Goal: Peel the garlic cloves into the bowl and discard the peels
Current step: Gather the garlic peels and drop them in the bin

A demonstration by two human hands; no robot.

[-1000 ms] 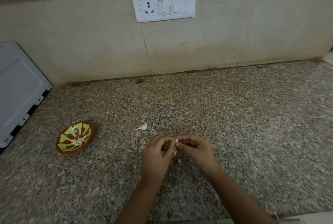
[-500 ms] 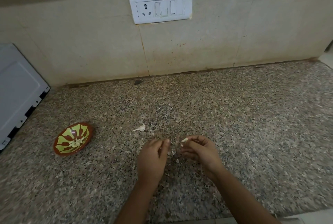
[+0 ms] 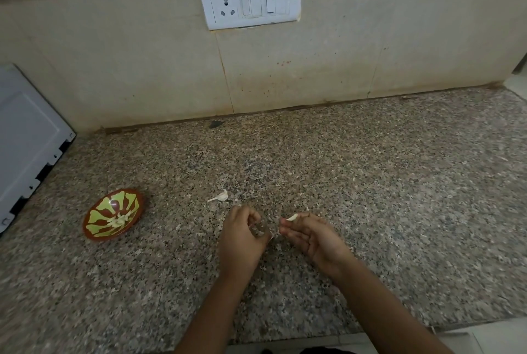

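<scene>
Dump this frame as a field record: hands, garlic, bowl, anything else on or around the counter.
left hand: fingers curled, above the countertop; too blurred to tell if it holds peel
right hand: pinches garlic clove at its fingertips
bowl: on countertop, left of both hands; peeled cloves inside
loose garlic piece: on countertop beyond the left hand; clove or peel unclear
wall: switch plate
far left: white appliance
</scene>
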